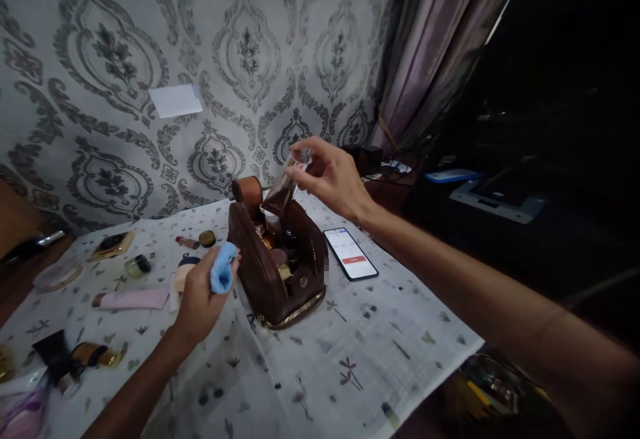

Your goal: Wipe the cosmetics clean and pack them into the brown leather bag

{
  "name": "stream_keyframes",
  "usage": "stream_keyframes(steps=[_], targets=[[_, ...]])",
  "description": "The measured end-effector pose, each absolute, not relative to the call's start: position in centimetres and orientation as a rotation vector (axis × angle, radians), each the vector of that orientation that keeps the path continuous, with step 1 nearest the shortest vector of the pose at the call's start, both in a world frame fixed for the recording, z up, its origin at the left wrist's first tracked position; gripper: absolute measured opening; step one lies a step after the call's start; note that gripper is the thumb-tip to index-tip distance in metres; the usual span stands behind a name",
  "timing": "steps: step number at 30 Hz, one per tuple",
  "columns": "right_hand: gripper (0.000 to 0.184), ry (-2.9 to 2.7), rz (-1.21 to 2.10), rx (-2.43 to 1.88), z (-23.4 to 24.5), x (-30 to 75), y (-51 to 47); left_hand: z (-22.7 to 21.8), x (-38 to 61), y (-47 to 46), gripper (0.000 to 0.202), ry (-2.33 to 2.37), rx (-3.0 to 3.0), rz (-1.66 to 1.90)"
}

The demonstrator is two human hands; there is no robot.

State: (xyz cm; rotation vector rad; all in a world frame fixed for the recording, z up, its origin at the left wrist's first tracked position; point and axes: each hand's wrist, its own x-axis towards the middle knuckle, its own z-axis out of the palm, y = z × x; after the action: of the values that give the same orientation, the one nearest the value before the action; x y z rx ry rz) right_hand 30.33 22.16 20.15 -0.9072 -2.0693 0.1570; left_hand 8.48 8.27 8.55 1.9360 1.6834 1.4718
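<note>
A brown leather pouch (pixel 260 272) stands open on the table, with small bottles and jars inside. My right hand (pixel 333 176) pinches a clear bottle of brown liquid (pixel 281 189) by its top, tilted just above the pouch's opening. My left hand (pixel 200 299) is closed round a light blue cloth (pixel 223 272) at the pouch's left side.
A phone (pixel 350 254) with a lit screen lies right of the pouch. Cosmetics lie scattered to the left: a pink tube (pixel 133 299), a green jar (pixel 137 266), a gold compact (pixel 111 244). The white patterned tablecloth (pixel 350 359) ends at front right. Dark furniture stands at the right.
</note>
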Motion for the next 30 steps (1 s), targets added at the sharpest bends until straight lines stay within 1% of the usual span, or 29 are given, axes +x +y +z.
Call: stream_keyframes(steps=[5, 8, 14, 20, 24, 30], targets=[[0.023, -2.170, 0.156, -0.907, 19.3, 29.9, 22.5, 8.8, 8.8, 8.5, 0.011, 1.578, 2.361, 1.448], [0.021, -2.223, 0.133, -0.950, 18.7, 29.8, 23.1, 8.9, 9.1, 8.7, 0.015, 1.486, 2.501, 1.408], [0.021, -2.355, 0.149, -1.086, 17.3, 29.4, 24.1, 7.8, 8.8, 8.9, 0.020, 1.524, 2.478, 1.374], [0.024, -2.478, 0.031, -1.239, 16.6, 28.4, 24.6, 7.2, 8.1, 8.6, 0.021, 1.496, 2.437, 1.316], [0.024, -2.534, -0.004, -1.268, 16.7, 27.7, 24.8, 7.0, 7.8, 8.6, 0.020, 1.490, 2.448, 1.301], [0.022, -2.589, -0.011, -1.287, 16.2, 27.2, 25.2, 6.5, 7.5, 8.4, 0.027, 1.489, 2.481, 1.258]])
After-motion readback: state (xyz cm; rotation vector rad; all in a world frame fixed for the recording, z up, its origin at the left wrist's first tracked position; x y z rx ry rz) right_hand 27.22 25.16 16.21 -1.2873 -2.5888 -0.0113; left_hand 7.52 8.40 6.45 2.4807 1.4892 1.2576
